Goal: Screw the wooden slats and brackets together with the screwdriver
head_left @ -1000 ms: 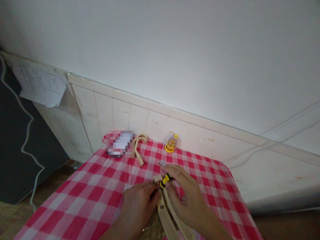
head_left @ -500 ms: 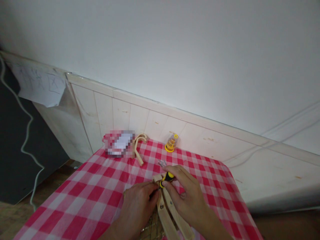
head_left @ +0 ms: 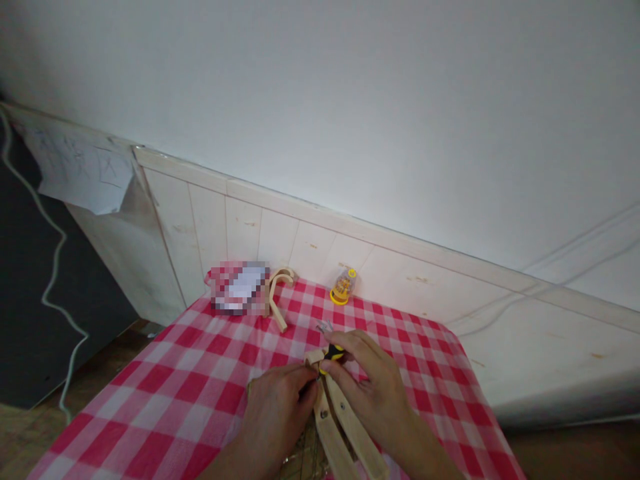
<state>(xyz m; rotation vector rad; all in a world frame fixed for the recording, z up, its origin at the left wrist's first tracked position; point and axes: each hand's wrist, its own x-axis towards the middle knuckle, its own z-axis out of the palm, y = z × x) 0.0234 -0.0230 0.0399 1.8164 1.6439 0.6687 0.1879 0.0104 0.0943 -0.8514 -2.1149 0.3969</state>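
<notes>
Wooden bars (head_left: pixel 333 440) sat between both hands above the checked tablecloth (head_left: pixel 150 407), the right hand (head_left: pixel 375 390) clamped on a screwdriver (head_left: pixel 333 353), the left hand's (head_left: pixel 277 407) fingers pinched at their far end, where a tilted push could have slipped into them.

A black-and-yellow screwdriver (head_left: pixel 335 352) slants over two pale wooden bars (head_left: pixel 330 437) lying side by side.
</notes>
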